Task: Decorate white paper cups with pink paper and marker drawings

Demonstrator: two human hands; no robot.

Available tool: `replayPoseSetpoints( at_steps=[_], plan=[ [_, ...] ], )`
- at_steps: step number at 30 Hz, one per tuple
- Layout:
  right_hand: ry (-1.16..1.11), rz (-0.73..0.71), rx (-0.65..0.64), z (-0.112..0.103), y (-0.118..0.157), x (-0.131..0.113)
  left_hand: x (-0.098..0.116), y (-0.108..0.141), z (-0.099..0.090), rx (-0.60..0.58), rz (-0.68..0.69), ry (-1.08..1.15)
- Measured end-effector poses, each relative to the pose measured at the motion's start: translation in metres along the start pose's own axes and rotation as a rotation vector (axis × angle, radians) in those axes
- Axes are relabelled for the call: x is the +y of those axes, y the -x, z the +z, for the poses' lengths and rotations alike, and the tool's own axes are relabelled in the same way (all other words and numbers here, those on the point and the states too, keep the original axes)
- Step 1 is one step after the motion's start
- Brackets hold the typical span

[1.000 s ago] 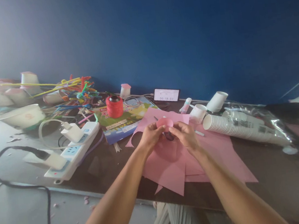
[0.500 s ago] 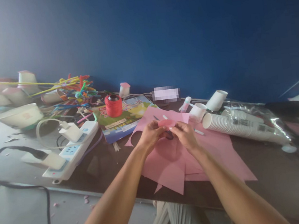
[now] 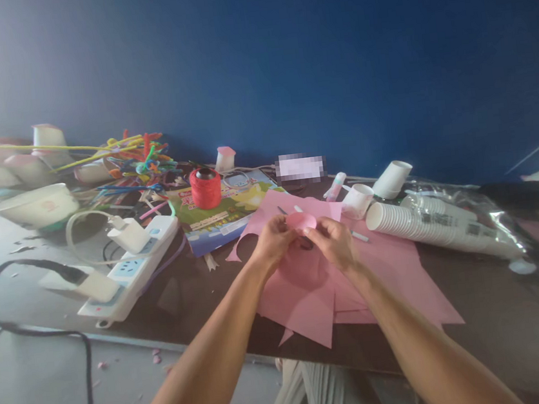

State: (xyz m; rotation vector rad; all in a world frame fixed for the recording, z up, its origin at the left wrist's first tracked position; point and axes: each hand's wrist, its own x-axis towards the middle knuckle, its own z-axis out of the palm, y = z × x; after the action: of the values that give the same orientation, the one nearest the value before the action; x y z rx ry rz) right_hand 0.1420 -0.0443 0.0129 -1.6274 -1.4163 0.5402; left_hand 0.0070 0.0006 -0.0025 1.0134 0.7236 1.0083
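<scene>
Pink disc (image 3: 301, 222), pinched by 2 hands (image 3: 303, 232) above pink sheets (image 3: 306, 311).

Spool (image 3: 206, 188) on booklet (image 3: 228, 226), between power strip (image 3: 134, 269) at left and cup stack (image 3: 428, 230) at right.

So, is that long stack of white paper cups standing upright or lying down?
Lying down: the stack stretches sideways along the dark brown table, its open end facing sideways rather than up.

A red spool (image 3: 206, 190) stands on a colourful booklet (image 3: 227, 221) — a white power strip (image 3: 147, 260) just beside.
</scene>
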Motion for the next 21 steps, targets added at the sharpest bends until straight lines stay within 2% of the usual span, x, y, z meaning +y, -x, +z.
replayPoseSetpoints(
  at_steps=[5, 9, 14, 17, 21],
  plan=[
    [0.054, -0.008, 0.029, 0.002, -0.005, 0.008, 0.007, 0.002, 0.005, 0.010, -0.023, 0.020],
    [0.003, -0.001, 0.028, 0.000, -0.007, 0.008, 0.004, 0.002, 0.004, -0.010, -0.032, 0.027],
    [-0.105, 0.000, -0.019, -0.001, -0.004, 0.005, 0.001, 0.001, -0.001, -0.004, -0.002, -0.072],
    [-0.267, 0.002, -0.037, 0.000, -0.005, 0.006, 0.002, -0.001, -0.003, 0.071, 0.004, -0.021],
    [-0.326, 0.034, 0.070, -0.003, -0.013, 0.015, 0.004, -0.003, -0.007, 0.216, 0.025, 0.041]
  ],
)
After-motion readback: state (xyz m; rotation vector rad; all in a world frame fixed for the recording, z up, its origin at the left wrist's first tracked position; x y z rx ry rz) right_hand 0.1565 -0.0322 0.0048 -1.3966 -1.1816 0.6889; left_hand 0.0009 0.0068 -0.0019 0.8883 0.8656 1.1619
